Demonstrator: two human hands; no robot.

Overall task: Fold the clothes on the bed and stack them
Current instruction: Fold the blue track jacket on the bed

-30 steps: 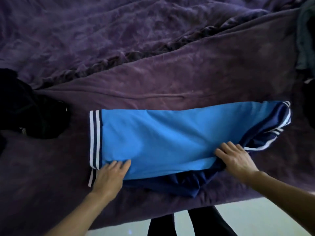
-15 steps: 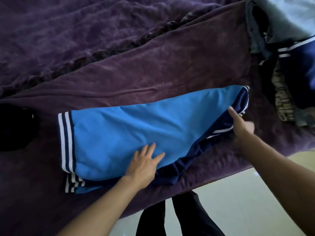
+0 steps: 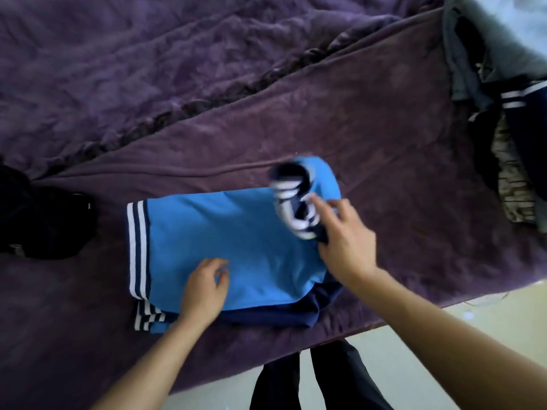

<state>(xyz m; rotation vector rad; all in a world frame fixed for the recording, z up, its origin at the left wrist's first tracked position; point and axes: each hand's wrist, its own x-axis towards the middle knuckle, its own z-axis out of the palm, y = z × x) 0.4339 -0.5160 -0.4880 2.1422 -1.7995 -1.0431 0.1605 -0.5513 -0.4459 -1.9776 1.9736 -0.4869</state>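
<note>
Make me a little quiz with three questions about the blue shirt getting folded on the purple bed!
1. True or false: the left hand rests on the blue shirt.
2. Which hand pulls the striped end of the shirt over: A) left, B) right, C) neither?
3. Fill the gap: the dark clothing lies on the bed to the ____ of the shirt.

Key
1. True. It presses on the near edge.
2. B. The right hand grips that blurred striped end above the shirt.
3. Left. The pile of unfolded clothes is at the far right on the purple blanket.
</note>
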